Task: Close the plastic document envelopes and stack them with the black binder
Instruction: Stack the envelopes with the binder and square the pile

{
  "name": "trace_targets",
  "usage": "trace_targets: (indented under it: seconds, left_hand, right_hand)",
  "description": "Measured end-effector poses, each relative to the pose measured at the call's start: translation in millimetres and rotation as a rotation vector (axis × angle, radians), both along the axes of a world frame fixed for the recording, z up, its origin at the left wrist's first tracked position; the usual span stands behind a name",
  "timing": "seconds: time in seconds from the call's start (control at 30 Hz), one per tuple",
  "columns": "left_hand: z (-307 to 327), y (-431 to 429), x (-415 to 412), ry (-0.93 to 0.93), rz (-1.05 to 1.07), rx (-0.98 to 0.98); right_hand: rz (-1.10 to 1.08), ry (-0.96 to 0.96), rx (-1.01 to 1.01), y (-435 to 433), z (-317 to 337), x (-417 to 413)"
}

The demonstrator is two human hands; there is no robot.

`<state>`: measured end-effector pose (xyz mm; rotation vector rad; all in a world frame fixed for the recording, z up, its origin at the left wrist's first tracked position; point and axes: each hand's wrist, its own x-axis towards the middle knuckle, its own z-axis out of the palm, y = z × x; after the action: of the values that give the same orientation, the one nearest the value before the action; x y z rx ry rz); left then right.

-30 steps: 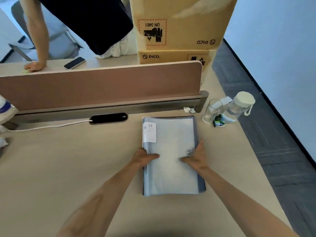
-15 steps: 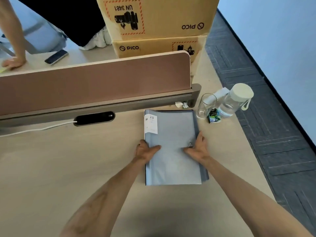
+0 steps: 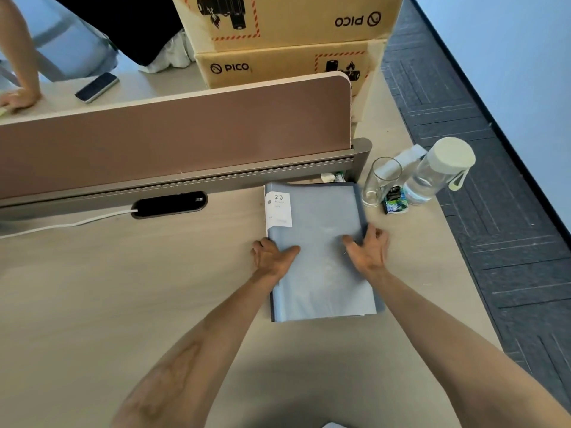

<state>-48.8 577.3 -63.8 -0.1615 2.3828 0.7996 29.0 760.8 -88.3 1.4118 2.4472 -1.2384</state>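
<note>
Barely any change vs 1 s ago: left hand (image 3: 272, 256) & right hand (image 3: 367, 253) still grip side edges of envelope stack (image 3: 321, 279), thumbs on top. Stack sits on black binder (image 3: 360, 208), on worktop (image 3: 154, 288) by divider rail (image 3: 216, 180). Prob. final squaring-up.

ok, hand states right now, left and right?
Left hand: grips the left edge of the translucent grey-blue plastic envelope stack, thumb on top.
Right hand: grips the stack's right edge.
</note>
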Motion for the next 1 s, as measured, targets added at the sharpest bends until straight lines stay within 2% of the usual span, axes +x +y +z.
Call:
trace_targets:
  seconds: [0.13,0.27,0.47,0.73,0.9,1.0]
  left_hand:
    - [1,0,-2,-0.019,0.004,0.029]
    - [5,-3,-3,-0.010,0.006,0.100]
    - [14,-14,-3,0.045,0.016,0.198]
    - [23,-23,4,-0.065,-0.017,0.261]
    - [23,-22,4,-0.124,0.042,0.318]
    - [23,-25,2,-0.201,0.121,0.432]
  right_hand:
    - [-0.011,-0.048,0.089,3,1,0]
    - [0.009,-0.017,-0.006,9,0,1]
    - [-0.019,-0.025,0.014,12,-1,8]
    - [0.035,-0.068,0.068,7,4,18]
    - [0.043,-0.088,0.090,4,12,16]
    - [0.051,-0.083,0.052,6,15,19]
